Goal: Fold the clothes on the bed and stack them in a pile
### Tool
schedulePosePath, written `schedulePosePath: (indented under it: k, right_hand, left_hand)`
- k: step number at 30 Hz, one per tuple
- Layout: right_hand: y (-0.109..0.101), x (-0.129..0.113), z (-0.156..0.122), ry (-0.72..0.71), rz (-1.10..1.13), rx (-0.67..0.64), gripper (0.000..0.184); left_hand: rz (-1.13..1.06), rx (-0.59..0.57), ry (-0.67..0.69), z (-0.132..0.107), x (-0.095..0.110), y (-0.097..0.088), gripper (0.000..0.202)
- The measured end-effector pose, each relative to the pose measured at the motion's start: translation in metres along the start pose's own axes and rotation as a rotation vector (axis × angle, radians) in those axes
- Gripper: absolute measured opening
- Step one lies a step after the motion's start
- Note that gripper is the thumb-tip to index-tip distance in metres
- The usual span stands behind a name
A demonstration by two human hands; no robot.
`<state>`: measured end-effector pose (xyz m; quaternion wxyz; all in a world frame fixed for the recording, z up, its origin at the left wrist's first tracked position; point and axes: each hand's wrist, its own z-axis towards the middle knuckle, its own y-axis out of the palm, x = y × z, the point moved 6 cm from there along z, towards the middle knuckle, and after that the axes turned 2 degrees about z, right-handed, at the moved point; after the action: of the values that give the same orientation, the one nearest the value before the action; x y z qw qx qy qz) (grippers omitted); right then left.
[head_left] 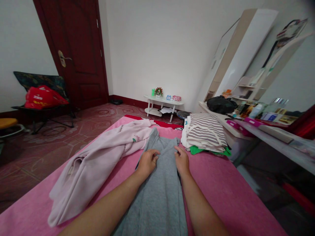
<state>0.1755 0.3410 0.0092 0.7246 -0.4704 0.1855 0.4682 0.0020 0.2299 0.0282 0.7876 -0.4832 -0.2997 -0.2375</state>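
Observation:
A long grey garment of soft cloth lies stretched out in front of me on the pink bed cover. Whether it is trousers or a top, I cannot tell. My left hand is at its left side, fingers curled and closed on the cloth. On the opposite edge, my right hand has thumb and fingers pinched at the cloth. Beyond the hands, the far end of the garment spreads into two corners. To the left lies a pale pink sweatshirt, loosely laid out, with a small print on it.
A stack of folded clothes, striped on top, sits at the bed's far right. Beside the bed stands a dressing table with bottles and a black bag. Past the bed are a low white table and a chair holding a red bag.

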Motion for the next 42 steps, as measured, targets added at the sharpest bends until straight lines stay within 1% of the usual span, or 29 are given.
schedulePosePath:
  k: [2, 5, 7, 10, 13, 15, 19, 22, 27, 31, 33, 35, 37, 39, 42]
  right_hand:
    - [0.004, -0.001, -0.001, -0.019, -0.096, -0.022, 0.042]
    - [0.01, -0.008, -0.003, -0.045, -0.286, -0.098, 0.043]
    - [0.013, -0.012, -0.004, -0.037, -0.427, -0.153, 0.045]
    - [0.014, -0.016, -0.006, 0.003, -0.524, -0.213, 0.048]
    - [0.014, -0.018, -0.008, 0.022, -0.541, -0.251, 0.049]
    - [0.014, -0.018, -0.008, 0.032, -0.529, -0.247, 0.05]
    - [0.008, -0.012, -0.007, 0.084, -0.502, -0.145, 0.063]
    - [0.006, -0.009, -0.007, 0.081, -0.476, -0.112, 0.064]
    - [0.007, -0.012, -0.009, 0.056, -0.462, -0.119, 0.062]
    - [0.009, -0.018, -0.012, 0.058, -0.481, -0.161, 0.062]
    - [0.009, -0.022, -0.016, 0.045, -0.499, -0.196, 0.062]
    - [0.007, -0.025, -0.023, 0.021, -0.514, -0.228, 0.061]
    - [0.002, -0.028, -0.034, -0.004, -0.528, -0.259, 0.06]
    - [-0.005, -0.033, -0.05, -0.026, -0.534, -0.285, 0.059]
    - [-0.018, -0.044, -0.077, -0.074, -0.521, -0.309, 0.057]
  left_hand:
    - [0.017, 0.006, 0.002, -0.001, 0.001, -0.001, 0.024]
    - [0.09, 0.023, 0.02, -0.004, 0.006, -0.005, 0.023]
    - [0.126, 0.027, 0.028, -0.006, 0.009, -0.007, 0.022]
    - [0.15, -0.006, 0.03, -0.007, 0.009, -0.007, 0.022]
    - [0.153, -0.033, 0.039, -0.007, 0.008, -0.006, 0.023]
    - [0.146, -0.041, 0.041, -0.006, 0.008, -0.006, 0.024]
    - [0.132, -0.032, 0.056, -0.006, 0.008, -0.006, 0.024]
    - [0.113, -0.021, 0.069, -0.007, 0.008, -0.006, 0.024]
    - [0.054, 0.002, 0.029, -0.006, 0.003, -0.006, 0.022]
    - [-0.005, 0.089, -0.034, -0.006, -0.003, -0.012, 0.019]
    - [-0.041, 0.106, -0.05, -0.008, -0.006, -0.015, 0.021]
    - [-0.065, 0.063, -0.025, -0.013, -0.008, -0.018, 0.024]
    - [-0.06, -0.012, 0.043, -0.023, -0.008, -0.023, 0.03]
    - [-0.027, -0.084, 0.121, -0.038, -0.008, -0.032, 0.038]
    - [0.014, -0.19, 0.201, -0.067, -0.008, -0.051, 0.047]
